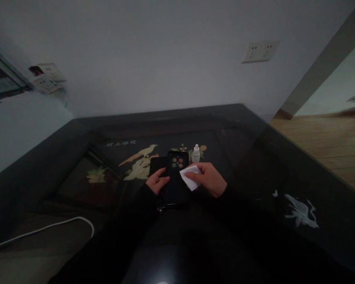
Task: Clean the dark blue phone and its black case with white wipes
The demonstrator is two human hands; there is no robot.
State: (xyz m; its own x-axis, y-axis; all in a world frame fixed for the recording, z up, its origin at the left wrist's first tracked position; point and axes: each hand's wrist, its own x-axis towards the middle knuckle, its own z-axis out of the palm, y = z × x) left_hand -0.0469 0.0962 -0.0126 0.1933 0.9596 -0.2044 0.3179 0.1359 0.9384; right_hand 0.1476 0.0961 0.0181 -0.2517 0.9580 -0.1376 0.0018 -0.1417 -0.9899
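At dark table (242, 142) by pale wall (154, 59), near bottle (196, 155) of unclear contents, pinches black phone case (175, 185) in left hand (157, 181), white wipe (192, 184) in right hand (212, 178).

Shows a short row of four pale Chinese characters (121, 143) on the glossy black tabletop (239, 146); reads 上 in second place and 花 at the end; leaves first and third too blurred to tell.

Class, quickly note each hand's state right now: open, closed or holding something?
Left hand: closed on the left edge of the black phone case.
Right hand: closed, holding a white cloth or paper.
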